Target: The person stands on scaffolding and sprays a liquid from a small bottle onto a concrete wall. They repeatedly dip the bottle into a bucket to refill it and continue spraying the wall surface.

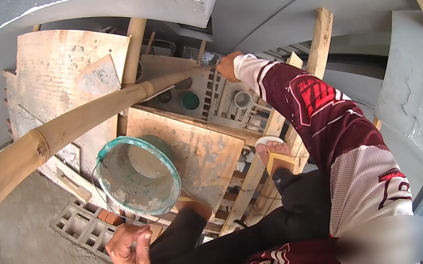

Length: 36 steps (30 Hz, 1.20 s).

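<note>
A green-rimmed bucket [138,174], caked with grey mortar inside, rests tilted on stained plywood in front of me. Its thin wire handle curves down on the near side, close to my left hand [131,252]. That hand has its fingers curled and the thumb pressed against them; whether the wire is in its grip is hidden. My right arm reaches forward, and my right hand [229,67] closes around the far, thinner end of a long bamboo pole [89,115]. The pole crosses above the bucket from the left rim of the view.
Plywood sheets [69,61] lie ahead left. My feet stand on timber beams [247,188] with gaps. Far below are a green bucket [190,100] and a pale bucket [242,99]. Hollow blocks [77,220] sit beside grey mortar flooring [24,255]. An upright timber [320,40] stands right.
</note>
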{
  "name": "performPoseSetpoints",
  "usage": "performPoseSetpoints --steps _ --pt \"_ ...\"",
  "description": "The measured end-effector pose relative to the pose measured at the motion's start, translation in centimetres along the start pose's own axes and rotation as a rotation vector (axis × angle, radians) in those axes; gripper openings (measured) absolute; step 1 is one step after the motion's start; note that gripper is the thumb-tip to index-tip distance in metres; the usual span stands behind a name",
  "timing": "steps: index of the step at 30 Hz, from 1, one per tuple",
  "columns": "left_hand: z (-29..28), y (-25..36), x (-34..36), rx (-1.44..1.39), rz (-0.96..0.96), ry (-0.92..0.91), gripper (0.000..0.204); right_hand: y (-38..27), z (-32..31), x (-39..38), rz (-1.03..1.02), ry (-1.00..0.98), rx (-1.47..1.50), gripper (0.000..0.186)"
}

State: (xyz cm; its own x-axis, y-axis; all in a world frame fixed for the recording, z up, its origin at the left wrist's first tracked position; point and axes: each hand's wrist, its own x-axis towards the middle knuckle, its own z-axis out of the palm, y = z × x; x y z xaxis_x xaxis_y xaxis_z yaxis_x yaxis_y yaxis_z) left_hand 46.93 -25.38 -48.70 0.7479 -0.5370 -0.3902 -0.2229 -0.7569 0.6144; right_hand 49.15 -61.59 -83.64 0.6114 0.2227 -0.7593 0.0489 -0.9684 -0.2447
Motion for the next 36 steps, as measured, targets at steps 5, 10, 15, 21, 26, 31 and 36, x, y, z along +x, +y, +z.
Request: performPoseSetpoints --steps 5,10,15,21,26,31,36 --pt "0.1 0.7 -0.7 -0.004 0.038 0.029 0.042 1.4 -1.7 2.8 0.112 0.241 0.135 0.030" --pt "0.7 1.3 -1.4 0.108 0.021 0.110 0.048 1.9 -1.0 4.3 0.140 0.206 0.172 0.029" --pt "0.8 1.5 -2.3 0.175 -0.075 0.127 0.052 3.4 0.2 3.9 0.179 0.154 0.256 0.032" --pt "1.1 1.4 -2.7 0.222 -0.074 0.155 0.047 4.2 -0.4 3.5 0.219 0.183 0.257 0.034" --pt "1.2 1.6 -2.4 0.259 -0.069 0.159 0.044 4.0 -0.1 4.0 0.211 0.220 0.252 0.033" --pt "1.1 1.5 -2.3 0.266 -0.059 0.155 0.040 4.3 0.1 4.3 0.138 0.204 0.208 0.032" --pt "0.7 1.6 -2.6 0.300 -0.068 0.166 0.036 4.0 -1.1 3.5 0.235 0.187 0.267 0.033"
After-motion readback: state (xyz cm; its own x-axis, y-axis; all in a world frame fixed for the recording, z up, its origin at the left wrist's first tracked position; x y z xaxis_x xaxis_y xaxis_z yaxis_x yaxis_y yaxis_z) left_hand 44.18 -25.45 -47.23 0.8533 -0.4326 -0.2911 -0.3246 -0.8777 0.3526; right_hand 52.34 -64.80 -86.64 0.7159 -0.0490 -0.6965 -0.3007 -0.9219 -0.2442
